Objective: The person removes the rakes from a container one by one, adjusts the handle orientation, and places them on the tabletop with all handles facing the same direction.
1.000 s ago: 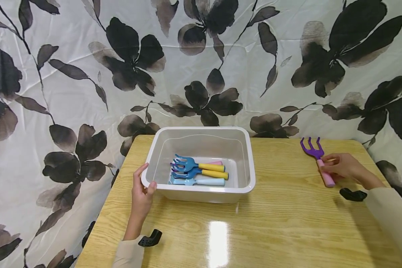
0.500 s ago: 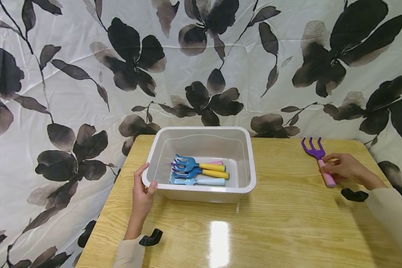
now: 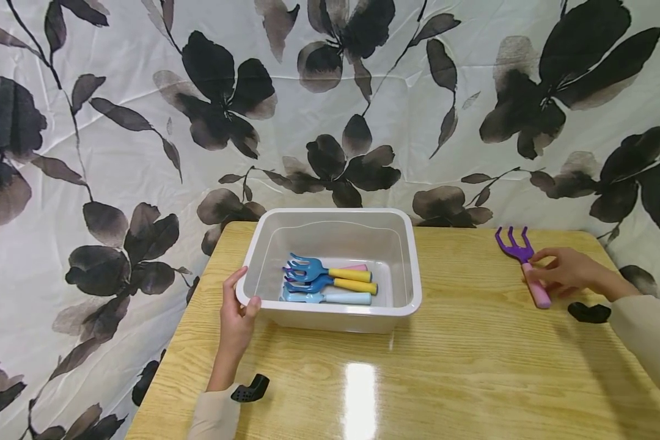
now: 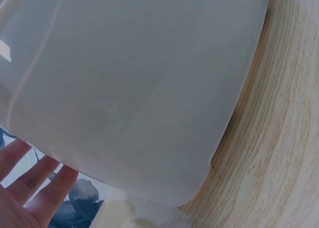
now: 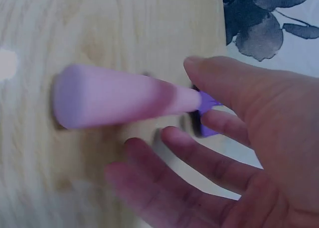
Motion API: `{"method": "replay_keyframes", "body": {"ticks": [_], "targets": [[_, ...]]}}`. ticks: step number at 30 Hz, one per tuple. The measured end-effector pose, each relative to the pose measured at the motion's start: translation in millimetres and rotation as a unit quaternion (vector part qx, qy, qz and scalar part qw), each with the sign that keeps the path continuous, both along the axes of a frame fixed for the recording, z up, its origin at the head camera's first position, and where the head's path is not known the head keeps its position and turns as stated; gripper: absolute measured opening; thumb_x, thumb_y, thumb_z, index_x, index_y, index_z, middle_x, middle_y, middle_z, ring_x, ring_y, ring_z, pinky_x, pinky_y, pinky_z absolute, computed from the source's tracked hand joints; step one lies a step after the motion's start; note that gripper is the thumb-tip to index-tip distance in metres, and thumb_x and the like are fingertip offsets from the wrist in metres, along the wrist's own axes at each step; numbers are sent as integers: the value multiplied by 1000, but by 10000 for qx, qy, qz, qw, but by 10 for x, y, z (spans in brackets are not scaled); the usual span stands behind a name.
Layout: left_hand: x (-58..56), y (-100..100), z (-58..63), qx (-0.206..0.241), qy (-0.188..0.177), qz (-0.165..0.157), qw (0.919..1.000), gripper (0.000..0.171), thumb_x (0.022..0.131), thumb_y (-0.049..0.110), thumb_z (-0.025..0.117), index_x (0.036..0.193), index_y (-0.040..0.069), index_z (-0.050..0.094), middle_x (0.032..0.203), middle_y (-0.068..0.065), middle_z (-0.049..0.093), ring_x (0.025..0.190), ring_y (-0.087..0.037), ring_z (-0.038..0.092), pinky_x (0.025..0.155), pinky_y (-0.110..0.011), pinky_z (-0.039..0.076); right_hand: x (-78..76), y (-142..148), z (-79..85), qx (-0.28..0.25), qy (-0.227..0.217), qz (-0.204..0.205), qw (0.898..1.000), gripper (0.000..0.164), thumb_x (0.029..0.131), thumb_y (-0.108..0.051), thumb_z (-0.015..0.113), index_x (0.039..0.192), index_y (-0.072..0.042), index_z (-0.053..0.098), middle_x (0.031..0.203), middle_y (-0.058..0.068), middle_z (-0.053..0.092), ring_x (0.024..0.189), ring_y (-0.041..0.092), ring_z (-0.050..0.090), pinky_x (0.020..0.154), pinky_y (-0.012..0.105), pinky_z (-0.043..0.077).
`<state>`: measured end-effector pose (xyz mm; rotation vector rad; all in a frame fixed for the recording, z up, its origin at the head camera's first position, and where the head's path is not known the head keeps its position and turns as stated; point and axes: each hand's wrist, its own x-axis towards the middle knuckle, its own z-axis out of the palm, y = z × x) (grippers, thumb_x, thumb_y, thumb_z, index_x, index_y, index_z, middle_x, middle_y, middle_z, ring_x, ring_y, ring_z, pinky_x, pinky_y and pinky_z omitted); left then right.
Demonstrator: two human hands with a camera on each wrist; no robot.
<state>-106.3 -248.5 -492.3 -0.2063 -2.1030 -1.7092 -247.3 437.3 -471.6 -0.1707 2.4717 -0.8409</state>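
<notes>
My left hand (image 3: 238, 324) grips the left front corner of a pale plastic bin (image 3: 330, 322), thumb over the rim. In the left wrist view its fingers (image 4: 52, 193) lie along the wall of the bin (image 4: 144, 88). Several small garden tools are inside: two blue hand rakes (image 3: 308, 269) with yellow handles, a light blue tool (image 3: 343, 298) and a mostly hidden pink handle (image 3: 359, 267). On the table to the right lies a purple hand rake (image 3: 536, 286) with a pink handle. My right hand (image 3: 569, 272) is at that handle; the right wrist view shows thumb and fingers spread apart around it.
A wooden table (image 3: 451, 373) carries everything, with a bright light reflection near its front. Directly behind it hangs a white cloth (image 3: 407, 134) with dark flowers. The table's left edge runs beside my left arm.
My right hand has loosened from the pink handle, its wrist lifting slightly, while the purple hand rake stays put. The left hand and the bin keep their place.
</notes>
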Motion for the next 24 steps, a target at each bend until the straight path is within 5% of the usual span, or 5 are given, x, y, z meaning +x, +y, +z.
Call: {"method": "replay_keyframes", "body": {"ticks": [4, 9, 24], "targets": [[4, 5, -9, 53, -9, 17, 10000, 65, 92, 5, 60, 153, 10, 39, 146, -24, 51, 117, -35, 58, 82, -22, 56, -52, -10, 204, 77, -345, 218, 9991, 73, 103, -35, 60, 147, 13, 27, 124, 43, 56, 97, 40, 69, 70, 49, 61], [4, 6, -33, 110, 21, -1, 9999, 64, 92, 3, 59, 153, 9, 39, 145, -26, 51, 116, -36, 59, 82, -23, 57, -118, -98, 492, 421, -216, 647, 9968, 78, 102, -36, 63, 149, 10, 21, 130, 49, 47, 100, 50, 66, 68, 52, 61], [12, 19, -12, 78, 46, 13, 10000, 64, 93, 5, 59, 153, 10, 39, 144, -25, 52, 115, -37, 58, 82, -21, 56, -355, -809, 1531, 708, 739, 1769, 9789, 81, 96, -27, 73, 156, -4, 23, 136, 38, 49, 102, 43, 67, 74, 54, 59]]}}
